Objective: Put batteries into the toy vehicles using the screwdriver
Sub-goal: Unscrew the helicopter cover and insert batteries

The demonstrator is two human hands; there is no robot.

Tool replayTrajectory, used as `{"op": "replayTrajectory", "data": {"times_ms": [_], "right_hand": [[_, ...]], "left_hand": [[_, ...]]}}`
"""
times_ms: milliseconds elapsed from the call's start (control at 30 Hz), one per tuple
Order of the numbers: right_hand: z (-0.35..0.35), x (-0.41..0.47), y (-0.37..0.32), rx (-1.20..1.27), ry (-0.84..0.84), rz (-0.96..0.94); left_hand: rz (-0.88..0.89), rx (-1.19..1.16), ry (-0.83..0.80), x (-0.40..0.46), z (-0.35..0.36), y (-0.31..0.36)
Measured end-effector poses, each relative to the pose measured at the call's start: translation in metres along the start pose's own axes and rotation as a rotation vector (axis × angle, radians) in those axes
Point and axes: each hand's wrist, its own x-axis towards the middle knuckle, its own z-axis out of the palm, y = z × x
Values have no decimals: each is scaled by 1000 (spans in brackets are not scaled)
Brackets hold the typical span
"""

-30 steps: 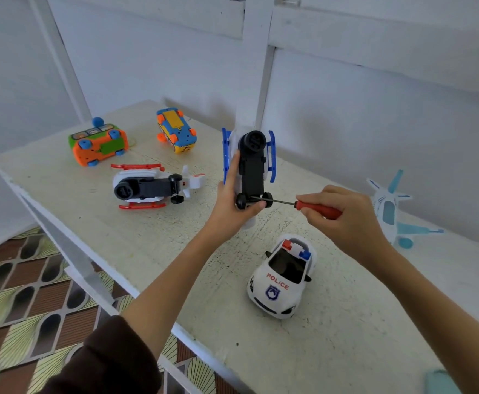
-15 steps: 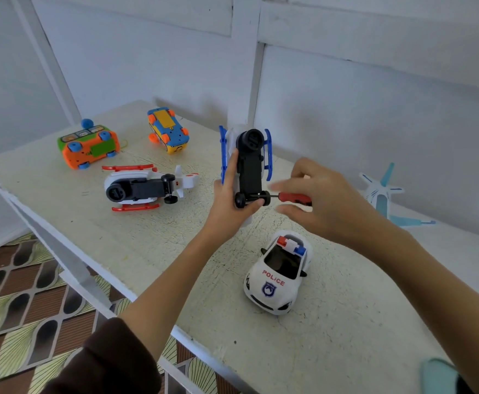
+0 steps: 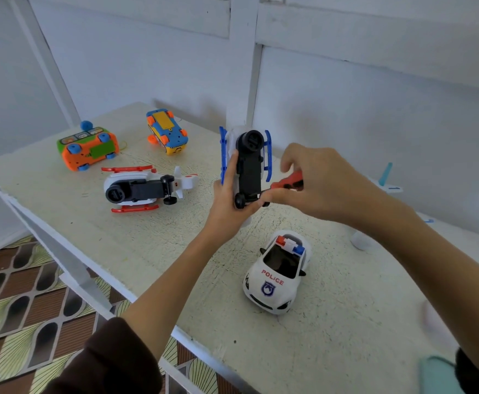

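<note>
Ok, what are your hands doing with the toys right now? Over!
Left hand grips blue helicopter, belly up, off the table. Right hand holds red screwdriver at its underside. Nothing in the way.

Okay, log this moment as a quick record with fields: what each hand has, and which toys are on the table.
left hand: grips the blue-skid helicopter, underside towards the camera
right hand: holds the red-handled screwdriver at the helicopter's lower end
table: red-skid helicopter belly up, orange car and blue-yellow car overturned, police car on its wheels, toy plane partly hidden
batteries: none visible
</note>
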Motion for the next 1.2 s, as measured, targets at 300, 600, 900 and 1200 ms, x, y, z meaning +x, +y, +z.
{"op": "replayTrajectory", "data": {"times_ms": [300,600,900,1200], "right_hand": [[-5,4,3,113,30,-120],[6,-3,5,93,74,-69],[6,7,5,-72,51,-38],[-1,11,7,-30,-76,9]], "left_hand": [[25,-15,-21,-1,-4,1],[-13,-104,7,1,-7,-5],[-50,-98,12,2,-8,-7],[-11,-57,-11,0,-8,-1]]}}
